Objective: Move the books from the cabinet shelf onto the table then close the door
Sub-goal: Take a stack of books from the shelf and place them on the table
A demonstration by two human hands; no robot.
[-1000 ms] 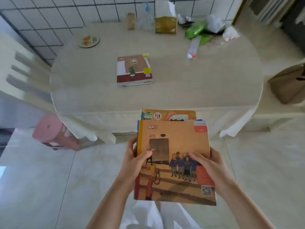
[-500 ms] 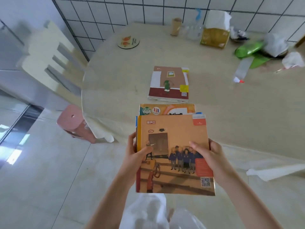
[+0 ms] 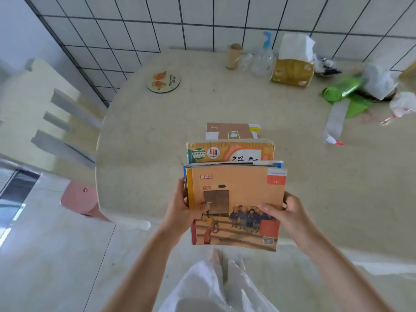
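Observation:
A stack of thin books (image 3: 234, 194) with an orange illustrated cover on top is held above the near edge of the round beige table (image 3: 157, 140). My left hand (image 3: 182, 212) grips its left side and my right hand (image 3: 286, 212) grips its right side, thumbs on the cover. A second orange book sticks out behind the top one. Beyond the stack, a brown and white book (image 3: 231, 130) lies flat on the table, mostly hidden by the held books. The cabinet and its door are out of view.
At the table's far side stand a round coaster (image 3: 163, 81), a cardboard tube (image 3: 234, 55), a spray bottle (image 3: 263, 57), a tissue pack (image 3: 292, 66) and green and white bags (image 3: 351, 91). A cream chair (image 3: 42, 113) and a pink stool (image 3: 81, 200) are left of the table.
The view has closed in on the table. The held stack now hangs over the tabletop and covers most of the book lying there.

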